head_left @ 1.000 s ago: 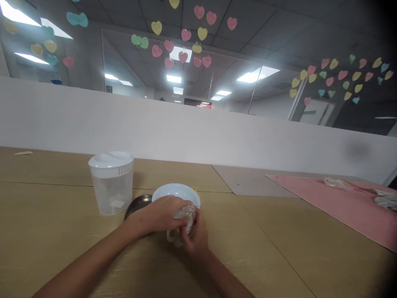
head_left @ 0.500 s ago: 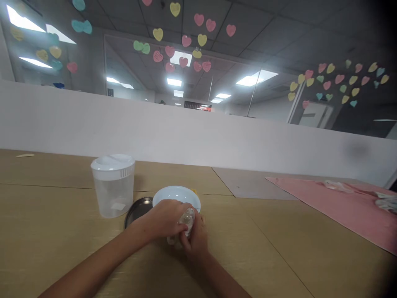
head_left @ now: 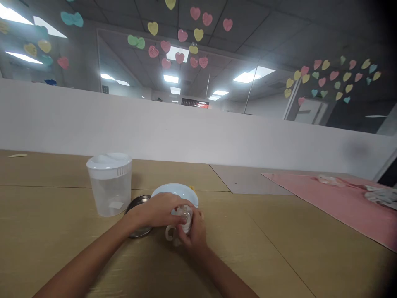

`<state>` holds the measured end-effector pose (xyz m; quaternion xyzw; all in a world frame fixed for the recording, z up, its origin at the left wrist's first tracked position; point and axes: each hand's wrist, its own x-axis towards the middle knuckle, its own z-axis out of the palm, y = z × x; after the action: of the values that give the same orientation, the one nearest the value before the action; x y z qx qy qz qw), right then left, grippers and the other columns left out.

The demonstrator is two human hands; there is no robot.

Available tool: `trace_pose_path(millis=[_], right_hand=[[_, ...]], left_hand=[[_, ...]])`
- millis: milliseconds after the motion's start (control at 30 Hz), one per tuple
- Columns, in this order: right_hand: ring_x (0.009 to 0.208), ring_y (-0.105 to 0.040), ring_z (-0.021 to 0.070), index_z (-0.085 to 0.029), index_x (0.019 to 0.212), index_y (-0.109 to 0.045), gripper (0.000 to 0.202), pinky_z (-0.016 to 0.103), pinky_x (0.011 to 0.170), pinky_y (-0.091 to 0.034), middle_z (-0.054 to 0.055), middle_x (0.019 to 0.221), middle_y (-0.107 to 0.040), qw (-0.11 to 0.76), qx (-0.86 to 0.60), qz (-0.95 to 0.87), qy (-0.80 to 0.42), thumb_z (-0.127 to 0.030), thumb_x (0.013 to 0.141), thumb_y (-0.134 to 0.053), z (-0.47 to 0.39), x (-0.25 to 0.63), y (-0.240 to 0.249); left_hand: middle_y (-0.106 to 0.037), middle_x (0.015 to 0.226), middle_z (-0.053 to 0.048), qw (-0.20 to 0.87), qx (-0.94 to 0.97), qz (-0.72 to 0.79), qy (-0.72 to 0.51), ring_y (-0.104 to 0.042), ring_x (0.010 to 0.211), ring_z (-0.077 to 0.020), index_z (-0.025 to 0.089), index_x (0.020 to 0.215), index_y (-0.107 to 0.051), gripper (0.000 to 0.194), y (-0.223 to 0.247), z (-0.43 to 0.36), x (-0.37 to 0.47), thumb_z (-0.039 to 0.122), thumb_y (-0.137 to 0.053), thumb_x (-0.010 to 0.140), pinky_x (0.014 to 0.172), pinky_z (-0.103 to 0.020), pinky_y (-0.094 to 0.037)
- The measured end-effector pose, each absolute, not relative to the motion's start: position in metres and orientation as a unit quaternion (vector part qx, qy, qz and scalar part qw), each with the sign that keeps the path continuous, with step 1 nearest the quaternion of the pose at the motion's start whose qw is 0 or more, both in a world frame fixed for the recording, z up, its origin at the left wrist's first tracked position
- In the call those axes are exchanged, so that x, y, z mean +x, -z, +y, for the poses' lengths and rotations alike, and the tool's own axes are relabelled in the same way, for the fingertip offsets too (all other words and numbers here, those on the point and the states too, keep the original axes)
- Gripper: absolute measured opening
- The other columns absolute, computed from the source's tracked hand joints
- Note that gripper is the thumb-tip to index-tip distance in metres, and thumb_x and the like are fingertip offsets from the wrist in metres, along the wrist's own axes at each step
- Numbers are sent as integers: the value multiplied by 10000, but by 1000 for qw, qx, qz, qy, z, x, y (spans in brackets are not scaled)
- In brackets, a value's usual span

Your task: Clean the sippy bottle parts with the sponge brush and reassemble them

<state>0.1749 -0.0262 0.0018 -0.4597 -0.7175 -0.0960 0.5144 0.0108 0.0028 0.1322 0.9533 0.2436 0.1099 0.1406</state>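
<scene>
Both hands are closed around a small clear, rounded container [head_left: 186, 215], its top facing up toward me. My left hand [head_left: 159, 210] reaches over from the left, with thumb and fingers on the container's upper part. From the right and below, my right hand [head_left: 197, 232] wraps its side. A pale loop like a handle [head_left: 169, 233] shows under my left hand; whether it belongs to the container I cannot tell. Just behind the hands sits a white bowl [head_left: 174, 188], partly hidden. A round dark metal dish or lid [head_left: 136, 203] lies beside it, partly covered by my left wrist.
A translucent plastic bucket [head_left: 111, 188] with a white lid stands at left. On the right, a pink cloth [head_left: 325, 198] carries crumpled pale items [head_left: 381, 195]. A white low wall [head_left: 186, 132] bounds the table [head_left: 263, 248] at the back. Something yellow peeks from behind the bowl.
The view has shifted slightly. My hands stay on the clear container; my left hand has turned a little on it, and more of the pale loop and metal dish shows.
</scene>
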Motion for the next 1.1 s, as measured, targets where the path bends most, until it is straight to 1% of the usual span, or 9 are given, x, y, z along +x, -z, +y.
trace_pose_path(millis=[133,333,467,633,733,800,900,1000,1100], right_hand=[[867,-577,249,-203,1200,-445,421,402,766,-466,83,987,-630,523,-457,-712,100,-361,816,-513,-26,173,-3],[882,-587,252,-202,1216,-449,448,404,787,-466,87,1012,-639,520,-459,-715,92,-367,807,-527,-24,175,-1],[938,-586,268,-185,1281,-401,527,421,800,-471,112,1073,-626,530,-461,-702,117,-389,813,-530,-21,175,3],[929,-586,280,-183,1322,-349,574,446,791,-478,124,1062,-622,524,-464,-702,130,-415,826,-521,-19,175,8],[936,-584,280,-175,1342,-325,597,441,784,-485,131,1064,-619,528,-459,-702,135,-414,832,-523,-18,175,10],[948,-585,276,-174,1347,-318,602,430,785,-488,131,1078,-616,530,-456,-703,132,-409,834,-529,-18,176,10],[952,-592,269,-184,1337,-335,579,418,783,-494,123,1092,-613,526,-454,-709,117,-419,840,-518,-18,177,11],[913,-604,258,-184,1338,-328,576,407,766,-500,95,1014,-641,530,-452,-710,102,-413,844,-515,-18,177,12],[855,-606,243,-177,1327,-337,564,393,744,-500,74,931,-647,531,-447,-713,103,-386,839,-529,-18,178,13]], left_hand=[[-677,988,-22,194,946,229,-120,-597,884,-192,272,1191,-593,425,-133,11,10,469,-523,820,795,-259,-417],[-669,850,5,240,938,210,-136,-568,752,-141,271,1198,-611,426,-131,17,8,469,-529,830,701,-219,-397],[-663,879,2,287,924,203,-150,-550,794,-151,237,1207,-612,459,-127,22,7,468,-563,813,710,-218,-404],[-671,943,-26,384,890,185,-160,-553,840,-168,188,1232,-591,502,-117,37,6,433,-608,794,752,-244,-421],[-677,971,-48,411,879,181,-159,-568,879,-178,168,1240,-581,512,-114,43,6,416,-615,793,778,-259,-431],[-683,958,-44,390,888,188,-153,-585,874,-177,176,1236,-584,510,-116,41,5,426,-614,792,779,-256,-434],[-688,981,-26,296,920,214,-144,-603,892,-182,228,1236,-582,482,-128,27,2,458,-583,812,792,-254,-433],[-634,1187,-17,180,935,246,-182,-566,1063,-210,279,1252,-557,442,-143,9,-6,459,-529,850,892,-276,-407],[-548,1314,-7,128,931,262,-217,-502,1175,-212,289,1285,-511,436,-149,5,-15,443,-485,878,971,-293,-373]])
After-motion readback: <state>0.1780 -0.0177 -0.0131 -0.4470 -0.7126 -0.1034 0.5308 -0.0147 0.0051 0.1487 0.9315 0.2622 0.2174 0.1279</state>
